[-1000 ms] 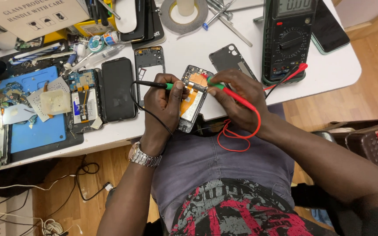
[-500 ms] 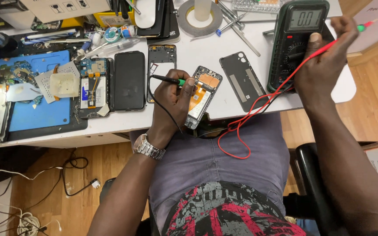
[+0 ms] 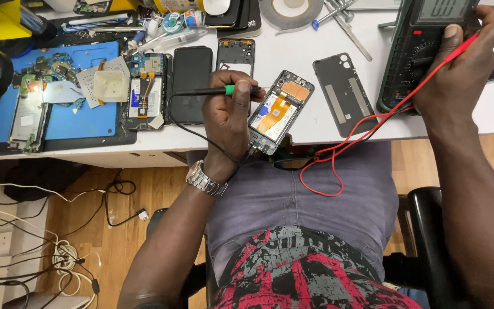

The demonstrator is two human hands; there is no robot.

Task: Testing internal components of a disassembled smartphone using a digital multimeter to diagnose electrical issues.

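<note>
While the left hand (image 3: 230, 114) pinches the black probe (image 3: 212, 91) beside the opened phone (image 3: 278, 111), the right hand (image 3: 461, 68) grips the red probe (image 3: 458, 50). Its thumb presses the multimeter (image 3: 424, 51) dial.

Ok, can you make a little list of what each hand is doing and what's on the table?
left hand: holds black probe with green tip, resting on opened phone
right hand: holds red probe, thumb on meter
red wire: loops off table edge over lap
table: white; phone back cover, tape roll, blue mat with phone parts
wrist: silver watch
</note>
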